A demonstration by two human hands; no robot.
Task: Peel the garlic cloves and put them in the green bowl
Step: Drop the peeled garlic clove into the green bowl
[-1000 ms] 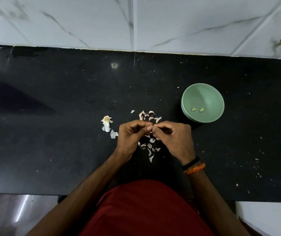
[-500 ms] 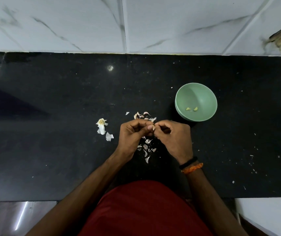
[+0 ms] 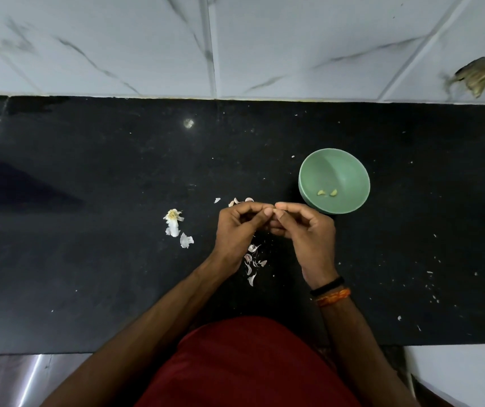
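**Both hands meet over the peel pile, fingertips together beside the green bowl**

The garlic clove being worked on cannot be made out: the spot where the fingertips meet is covered by the fingers themselves, so what they pinch is hidden. The left hand (image 3: 236,227) and right hand (image 3: 305,230) are brought together above the black counter (image 3: 88,274), fingers curled inward, thumb and forefinger tips touching at the middle as if nipping something small between them; whether a clove sits there I cannot tell

The green bowl (image 3: 334,180) stands upright on the counter just beyond and to the right of the right hand, its near rim close to the knuckles. Inside it lie 2 peeled cloves (image 3: 327,193), pale yellow, side by side near the bottom

Under and between the wrists lies a scatter of peel scraps (image 3: 252,261), pinkish white, with a few more scraps (image 3: 239,200) showing just past the left hand's fingers. To the left, well apart from the hands, lies the garlic stem remnant (image 3: 172,217) with a loose papery skin (image 3: 186,240) just beside it

The right wrist wears a black band (image 3: 327,286) and an orange thread (image 3: 333,297). A red garment (image 3: 250,365) fills the lower middle. White marbled tiles (image 3: 264,45) rise behind the counter
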